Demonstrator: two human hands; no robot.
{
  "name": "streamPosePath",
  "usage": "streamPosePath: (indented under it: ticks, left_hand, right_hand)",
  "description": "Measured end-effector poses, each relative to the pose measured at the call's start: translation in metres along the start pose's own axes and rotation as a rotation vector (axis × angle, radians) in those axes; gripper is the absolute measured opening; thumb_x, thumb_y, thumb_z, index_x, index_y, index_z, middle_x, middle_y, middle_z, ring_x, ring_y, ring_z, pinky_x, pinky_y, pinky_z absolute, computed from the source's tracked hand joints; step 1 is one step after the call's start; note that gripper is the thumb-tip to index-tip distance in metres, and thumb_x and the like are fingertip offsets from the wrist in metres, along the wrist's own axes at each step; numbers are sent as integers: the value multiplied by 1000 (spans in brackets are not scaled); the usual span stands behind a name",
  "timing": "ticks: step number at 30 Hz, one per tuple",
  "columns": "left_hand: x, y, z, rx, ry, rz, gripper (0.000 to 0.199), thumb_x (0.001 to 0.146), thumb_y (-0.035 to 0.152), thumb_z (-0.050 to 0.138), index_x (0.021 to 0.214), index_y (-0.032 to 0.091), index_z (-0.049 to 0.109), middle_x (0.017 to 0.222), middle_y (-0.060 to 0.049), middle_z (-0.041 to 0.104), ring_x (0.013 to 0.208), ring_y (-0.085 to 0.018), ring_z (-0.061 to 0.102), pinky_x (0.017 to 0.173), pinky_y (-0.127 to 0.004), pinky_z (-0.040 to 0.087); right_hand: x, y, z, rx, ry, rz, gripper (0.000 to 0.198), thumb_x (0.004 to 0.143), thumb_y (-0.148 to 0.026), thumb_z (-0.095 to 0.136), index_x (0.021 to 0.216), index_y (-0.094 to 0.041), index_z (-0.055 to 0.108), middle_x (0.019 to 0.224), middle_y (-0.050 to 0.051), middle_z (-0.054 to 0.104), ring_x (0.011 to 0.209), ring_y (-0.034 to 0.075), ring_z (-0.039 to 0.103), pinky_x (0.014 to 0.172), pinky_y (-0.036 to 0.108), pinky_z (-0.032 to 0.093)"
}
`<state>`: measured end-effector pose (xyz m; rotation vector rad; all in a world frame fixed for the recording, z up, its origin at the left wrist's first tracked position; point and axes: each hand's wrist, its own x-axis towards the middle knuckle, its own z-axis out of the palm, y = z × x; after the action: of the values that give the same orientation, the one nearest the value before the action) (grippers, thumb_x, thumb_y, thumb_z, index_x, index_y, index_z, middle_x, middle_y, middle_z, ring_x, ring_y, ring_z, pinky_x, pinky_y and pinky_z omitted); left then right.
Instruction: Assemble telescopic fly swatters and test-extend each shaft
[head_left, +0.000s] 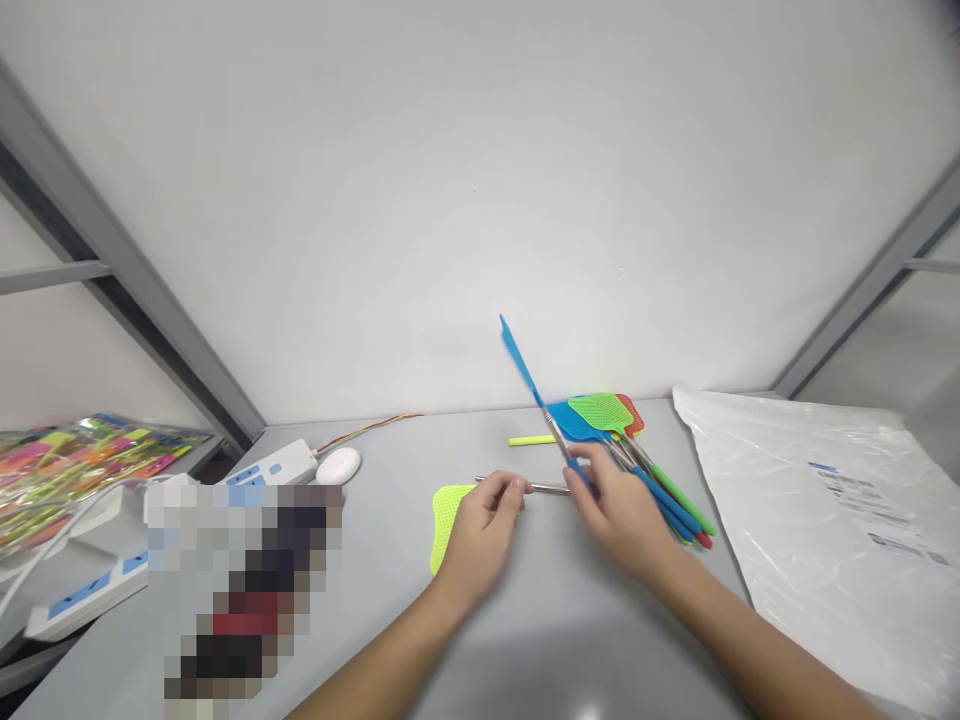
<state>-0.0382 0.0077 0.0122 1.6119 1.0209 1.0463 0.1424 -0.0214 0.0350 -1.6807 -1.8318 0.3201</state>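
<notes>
In my right hand is a blue fly swatter, gripped by its handle. Its metal shaft slants up and left, with the head seen nearly edge-on. My left hand is closed, thumb against the curled fingers; what they hold, if anything, is hidden. A thin metal rod shows on both sides of the left fingers; whether they grip it I cannot tell. Partly behind that hand lies a yellow-green swatter head. A yellow tube-like handle rests on the table farther back.
Several swatters, with a green head on top, are piled beyond my right hand. A white plastic package lies at right. On the left are power strips, a white round device, a blurred-out item and colourful packets. A wall stands behind.
</notes>
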Motion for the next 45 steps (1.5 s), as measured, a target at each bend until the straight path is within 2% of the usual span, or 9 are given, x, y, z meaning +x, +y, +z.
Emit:
streamPosePath:
  ticks: [3,8,13,19,30,33,37,41,45]
  left_hand:
    - [-3,3,0,135,-47,89,29,94,41,43,87,21,63,77,-1,57,73,-15,52,69,-26,39]
    - [-4,8,-3,299,-132,259,27,95,35,40,83,21,59,77,-2,56,75,-17,51,72,-29,39]
    - [-3,7,-7,408,-164,373,24,96,31,39,85,21,58,79,-3,56,77,-18,50,75,-32,39]
    - [-2,4,-8,455,-180,403,24,96,29,39,84,21,57,80,-4,57,78,-18,49,74,-33,40]
    - [-1,4,-7,519,-220,404,21,96,28,39,87,22,58,81,-4,58,79,-19,49,75,-35,40]
    - [0,4,-6,572,-238,414,22,96,27,38,88,22,58,85,-5,59,82,-20,50,78,-37,41]
    - [0,-4,-5,696,-206,397,21,94,27,41,104,24,60,104,-7,59,98,-24,50,86,-41,42]
    - [4,-21,-8,854,-96,328,41,90,32,48,131,27,46,131,-9,47,119,-28,42,98,-46,37]
    - [18,-37,-28,1002,-28,256,45,91,35,46,135,27,42,138,-11,42,126,-30,36,103,-51,29]
  right_hand:
    - [10,13,-23,-367,127,146,29,96,-39,31,113,-20,46,67,2,60,56,20,56,52,29,27]
    - [18,37,-41,-615,60,332,26,94,-34,36,110,-19,49,77,6,65,65,21,61,52,26,26]
    - [19,49,-47,-671,-80,405,32,93,-35,36,117,-21,53,88,10,67,78,24,64,57,29,34]
    - [14,53,-50,-684,-164,421,29,92,-37,40,99,-20,62,86,11,68,78,25,65,60,30,38]
    - [11,58,-49,-691,-173,395,30,87,-39,53,112,-22,54,94,7,61,79,24,63,57,29,35]
    - [12,56,-44,-739,-80,298,38,87,-42,54,119,-21,50,99,9,57,78,23,61,62,30,36]
    - [14,43,-23,-744,22,11,33,90,-37,52,118,-20,53,103,10,55,90,25,56,76,35,36]
    - [11,24,6,-661,-47,-222,28,91,-37,52,114,-22,55,106,9,55,99,26,51,82,35,34]
    - [10,16,27,-672,-148,-299,22,94,-35,47,108,-21,57,102,8,57,95,25,52,78,35,33]
